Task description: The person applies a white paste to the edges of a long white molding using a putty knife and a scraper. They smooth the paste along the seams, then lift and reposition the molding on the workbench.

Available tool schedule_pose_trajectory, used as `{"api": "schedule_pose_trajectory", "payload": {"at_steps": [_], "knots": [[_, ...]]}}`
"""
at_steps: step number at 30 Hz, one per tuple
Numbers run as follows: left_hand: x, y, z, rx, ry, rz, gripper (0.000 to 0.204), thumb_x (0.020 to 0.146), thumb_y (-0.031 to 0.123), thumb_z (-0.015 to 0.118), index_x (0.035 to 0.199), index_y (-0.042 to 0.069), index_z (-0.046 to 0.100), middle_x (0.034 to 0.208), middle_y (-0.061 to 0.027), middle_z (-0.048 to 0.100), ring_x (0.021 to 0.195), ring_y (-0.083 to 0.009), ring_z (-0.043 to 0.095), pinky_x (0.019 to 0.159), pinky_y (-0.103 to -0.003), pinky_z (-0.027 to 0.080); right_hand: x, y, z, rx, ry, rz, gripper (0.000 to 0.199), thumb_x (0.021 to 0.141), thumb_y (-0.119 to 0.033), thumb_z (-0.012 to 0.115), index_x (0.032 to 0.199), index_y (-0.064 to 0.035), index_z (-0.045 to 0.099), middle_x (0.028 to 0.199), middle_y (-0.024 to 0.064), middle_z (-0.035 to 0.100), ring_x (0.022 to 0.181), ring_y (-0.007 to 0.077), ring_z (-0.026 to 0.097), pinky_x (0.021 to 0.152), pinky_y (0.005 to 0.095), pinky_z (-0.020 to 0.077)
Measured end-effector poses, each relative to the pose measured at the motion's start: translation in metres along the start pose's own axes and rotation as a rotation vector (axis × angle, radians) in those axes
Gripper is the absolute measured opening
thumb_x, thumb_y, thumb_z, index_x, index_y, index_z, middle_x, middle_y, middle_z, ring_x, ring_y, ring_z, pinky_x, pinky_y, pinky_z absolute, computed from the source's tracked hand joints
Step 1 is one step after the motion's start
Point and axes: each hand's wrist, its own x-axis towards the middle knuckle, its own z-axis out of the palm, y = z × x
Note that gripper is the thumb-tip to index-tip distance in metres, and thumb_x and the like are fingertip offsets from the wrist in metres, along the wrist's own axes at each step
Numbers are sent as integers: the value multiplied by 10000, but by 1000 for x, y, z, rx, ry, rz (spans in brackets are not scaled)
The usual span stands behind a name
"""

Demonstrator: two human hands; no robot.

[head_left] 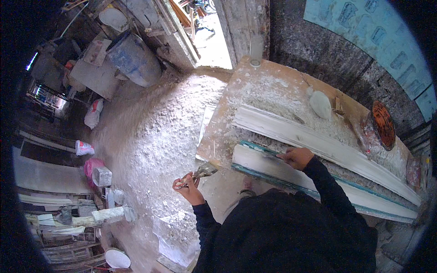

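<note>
My left hand (187, 188) is closed around the handle of a small trowel (205, 170), held off the near left end of the workbench. Grey-white residue coats the trowel's blade. My right hand (297, 158) reaches over a long teal mould (255, 169) filled with smooth white plaster. Its fingers are bent together at the mould's far edge; what they hold, if anything, is too small to make out. Beyond the mould, and roughly alongside it, lies a long white plaster moulding (291, 127) with ridged edges.
White crumbs and dust cover the workbench (223, 136). On it are a white lump (320, 104) and an orange round basin (383, 125). Debris litters the floor (150, 136) to the left. A blue barrel (134, 59) stands near the bright doorway (214, 45); buckets and sacks line the left.
</note>
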Motion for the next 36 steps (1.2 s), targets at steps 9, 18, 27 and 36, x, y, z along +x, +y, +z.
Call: {"api": "schedule_pose_trajectory", "payload": {"at_steps": [9,18,27,36], "knots": [[-9,-4,13,39,0,18,397,826,155,551,1075,124,244,1012,-154,514,902,-207,539,669,-325,508,-16,-1,4,7,13,25,329,798,-203,515,1115,-289,540,787,71,533,684,261,562,560,393,447],[-17,1,24,56,19,-1,386,829,157,541,1073,122,243,1012,-151,515,880,-204,543,653,-316,507,-10,-2,5,22,-6,21,324,807,-213,482,1117,-289,537,818,67,558,703,264,575,572,405,455],[-26,3,21,41,39,-26,376,828,144,544,1059,128,248,1008,-151,523,876,-206,546,654,-320,512,-2,-2,11,10,62,-14,299,791,-216,507,1079,-271,562,817,62,568,698,261,580,567,387,467],[-27,-2,16,23,55,-27,447,799,179,592,1070,127,241,989,-145,533,859,-213,559,651,-337,519,21,-35,17,88,151,38,324,800,-223,486,1116,-273,534,783,71,555,675,276,567,549,395,448]]}}
